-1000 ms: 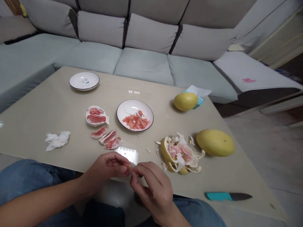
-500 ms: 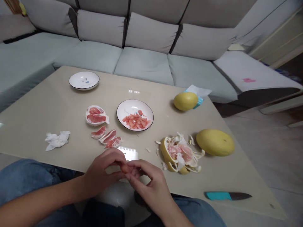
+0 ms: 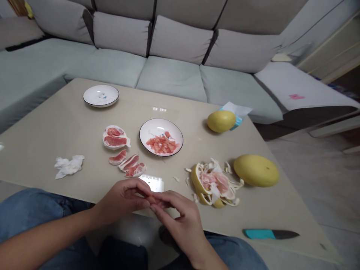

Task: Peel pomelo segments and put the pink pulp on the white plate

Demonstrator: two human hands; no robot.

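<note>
A pale grey sectional sofa (image 3: 171, 73) is standing behind a beige glass-topped coffee table (image 3: 56, 127). On the table, a white black-rimmed plate (image 3: 100, 95) is sitting at the far edge, and a matching plate (image 3: 161, 137) is holding chopped pomelo flesh (image 3: 162, 145). Peeled pomelo segments (image 3: 123, 159) are lying beside a crumpled tissue (image 3: 69, 166). A heap of pomelo peel (image 3: 213, 183) is resting between the matching plate and a large whole pomelo (image 3: 256, 170). A smaller pomelo (image 3: 221, 121) is sitting against a tissue packet (image 3: 237, 112), and a teal-handled kitchen knife (image 3: 271, 234) is lying near the table's right edge.
</note>
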